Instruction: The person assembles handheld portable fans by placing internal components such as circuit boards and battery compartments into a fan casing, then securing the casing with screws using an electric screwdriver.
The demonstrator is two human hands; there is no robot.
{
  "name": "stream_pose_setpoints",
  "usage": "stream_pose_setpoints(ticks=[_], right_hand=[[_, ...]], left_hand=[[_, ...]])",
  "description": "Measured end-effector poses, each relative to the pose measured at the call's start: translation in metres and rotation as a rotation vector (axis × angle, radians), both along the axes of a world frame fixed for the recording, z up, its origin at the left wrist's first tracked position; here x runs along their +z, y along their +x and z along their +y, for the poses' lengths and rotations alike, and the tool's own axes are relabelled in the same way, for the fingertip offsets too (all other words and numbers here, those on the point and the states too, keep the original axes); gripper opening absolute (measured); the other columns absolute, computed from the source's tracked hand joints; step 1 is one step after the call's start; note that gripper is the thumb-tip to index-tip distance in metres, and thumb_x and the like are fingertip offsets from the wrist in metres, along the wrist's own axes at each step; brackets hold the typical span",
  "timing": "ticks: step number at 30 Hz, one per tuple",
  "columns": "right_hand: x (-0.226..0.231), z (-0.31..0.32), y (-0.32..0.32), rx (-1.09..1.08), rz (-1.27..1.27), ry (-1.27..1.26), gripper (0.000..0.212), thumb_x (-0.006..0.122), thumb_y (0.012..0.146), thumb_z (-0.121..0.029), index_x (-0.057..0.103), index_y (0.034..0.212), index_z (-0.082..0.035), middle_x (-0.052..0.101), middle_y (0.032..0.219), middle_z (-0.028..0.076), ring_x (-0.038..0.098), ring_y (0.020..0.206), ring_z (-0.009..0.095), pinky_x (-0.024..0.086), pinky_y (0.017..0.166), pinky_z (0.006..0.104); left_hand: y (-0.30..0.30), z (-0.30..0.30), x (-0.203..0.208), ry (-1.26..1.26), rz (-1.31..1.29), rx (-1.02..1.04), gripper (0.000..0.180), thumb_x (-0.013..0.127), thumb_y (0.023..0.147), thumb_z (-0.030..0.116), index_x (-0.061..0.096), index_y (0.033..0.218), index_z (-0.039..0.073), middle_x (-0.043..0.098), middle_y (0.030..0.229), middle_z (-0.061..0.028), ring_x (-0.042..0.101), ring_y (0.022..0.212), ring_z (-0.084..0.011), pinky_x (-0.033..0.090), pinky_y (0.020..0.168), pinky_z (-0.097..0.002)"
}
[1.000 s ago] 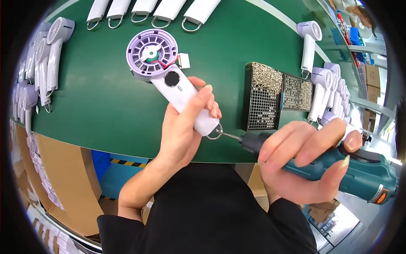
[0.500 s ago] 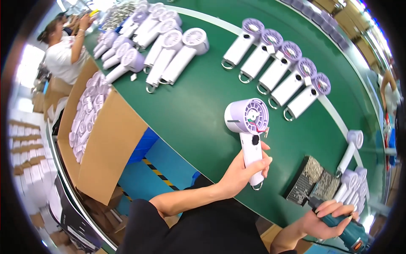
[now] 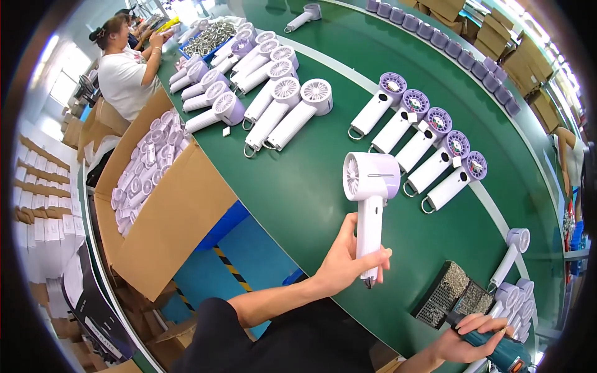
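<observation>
My left hand (image 3: 341, 268) is wrapped round the handle of a white and lilac handheld fan (image 3: 372, 179), held upright above the green table. Its slatted grille faces left and the narrow side of the handle is toward me. In my right hand (image 3: 463, 347) is a teal electric screwdriver (image 3: 509, 355), its black nose at the near edge of a black screw tray (image 3: 429, 299). Small metal screws fill parts of the tray. Whether the bit touches any screw, I cannot tell. Beyond the held fan, several fans with open lilac heads (image 3: 438, 120) lie in a slanting row.
More fans (image 3: 316, 93) lie at the far left by a blue bin of metal rings (image 3: 211, 38). A cardboard box (image 3: 180, 227) of fan parts stands left of the table edge. Other fans (image 3: 515, 239) rest at the right. A person (image 3: 127, 68) works at the far left.
The held fan has turned: its open back with red wires faced right, and now its grille side shows at left. My right hand has brought the screwdriver against the screw tray's near edge.
</observation>
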State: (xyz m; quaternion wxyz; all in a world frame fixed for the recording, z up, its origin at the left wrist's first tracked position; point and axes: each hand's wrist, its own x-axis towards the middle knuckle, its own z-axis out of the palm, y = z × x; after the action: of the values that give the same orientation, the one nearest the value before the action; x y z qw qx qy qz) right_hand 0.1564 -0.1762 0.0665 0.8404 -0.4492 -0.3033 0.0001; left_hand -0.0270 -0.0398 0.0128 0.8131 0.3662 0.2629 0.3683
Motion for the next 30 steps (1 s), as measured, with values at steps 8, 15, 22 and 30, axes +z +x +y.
stream_pose_setpoints(ticks=[8, 15, 22, 30], right_hand=[[0.0, 0.001, -0.001, -0.008, 0.002, -0.01, 0.018, 0.038, 0.099, -0.016, 0.04, 0.109, -0.001, 0.039, 0.073, 0.005, 0.034, 0.04, 0.012, 0.032, 0.038, 0.023], [0.001, 0.001, -0.001, -0.049, -0.012, -0.031, 0.018, 0.039, 0.098, -0.017, 0.041, 0.108, -0.001, 0.038, 0.072, 0.005, 0.034, 0.039, 0.012, 0.032, 0.038, 0.0227], [0.0, 0.0, -0.001, -0.004, 0.026, 0.003, 0.017, 0.041, 0.098, -0.017, 0.041, 0.107, -0.003, 0.038, 0.072, 0.005, 0.035, 0.039, 0.012, 0.032, 0.038, 0.0228], [0.003, 0.0, -0.001, -0.054, -0.006, -0.012, 0.02, 0.041, 0.098, -0.019, 0.041, 0.106, -0.001, 0.038, 0.072, 0.005, 0.034, 0.039, 0.011, 0.031, 0.037, 0.0226]], left_hand=[[-0.003, 0.003, -0.001, -0.069, 0.028, 0.018, 0.059, 0.065, 0.089, 0.012, 0.025, 0.131, 0.004, 0.057, 0.069, -0.0063, 0.057, 0.049, -0.0137, 0.044, 0.041, -0.0263], [-0.008, 0.007, 0.006, -0.033, 0.072, -0.08, 0.046, 0.066, 0.089, 0.018, 0.04, 0.122, 0.001, 0.053, 0.067, -0.0044, 0.051, 0.043, -0.0107, 0.041, 0.038, -0.0243], [-0.008, 0.004, 0.01, 0.007, 0.105, -0.162, 0.036, 0.061, 0.092, 0.024, 0.042, 0.114, 0.002, 0.053, 0.066, -0.0045, 0.051, 0.041, -0.0104, 0.038, 0.034, -0.0245], [0.01, -0.005, 0.001, -0.009, -0.068, 0.01, 0.031, 0.056, 0.096, 0.021, 0.035, 0.109, 0.003, 0.058, 0.08, -0.0099, 0.059, 0.055, -0.0138, 0.048, 0.045, -0.0273]])
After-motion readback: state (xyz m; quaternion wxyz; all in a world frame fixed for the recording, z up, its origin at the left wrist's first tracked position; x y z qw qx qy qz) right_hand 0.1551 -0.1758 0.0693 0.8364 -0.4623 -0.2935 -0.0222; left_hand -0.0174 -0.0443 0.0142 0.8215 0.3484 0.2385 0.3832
